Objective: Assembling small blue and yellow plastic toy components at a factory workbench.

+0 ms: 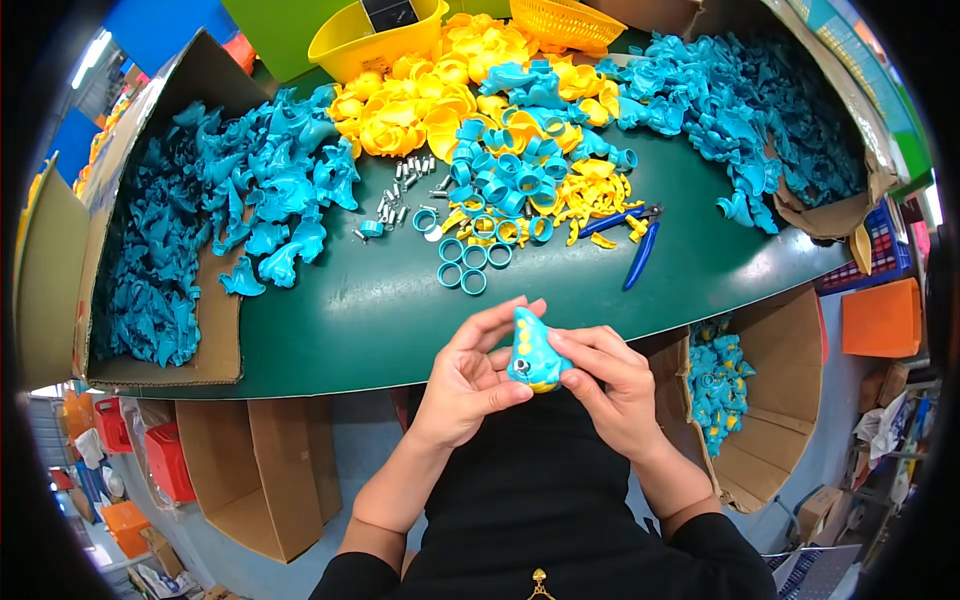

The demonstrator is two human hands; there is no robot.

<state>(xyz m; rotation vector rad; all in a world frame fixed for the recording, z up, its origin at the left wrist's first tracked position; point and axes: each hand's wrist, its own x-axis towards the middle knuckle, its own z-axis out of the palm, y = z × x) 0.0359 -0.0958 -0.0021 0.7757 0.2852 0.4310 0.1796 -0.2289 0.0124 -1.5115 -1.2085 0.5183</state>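
Between both hands, just off the table's near edge, is a small blue plastic toy figure [533, 350] with yellow spots, a round eye and a yellow underside. My left hand [468, 375] grips it from the left, its thumb low on the toy near the eye. From the right, my right hand [612, 378] pinches it between thumb and fingers. Beyond the hands lie several blue rings [473, 257], small metal cylinders [405, 182] and a pile of small yellow pieces [590, 195]. Blue-handled cutters [643, 250] rest open on the green table [370, 320].
Cardboard boxes of blue parts stand on the left [225, 335] and right [825, 215] of the table. Yellow shells [405, 110] are heaped at the back by a yellow basin [375, 45]. A lower box [770, 440] at right holds blue-and-yellow pieces.
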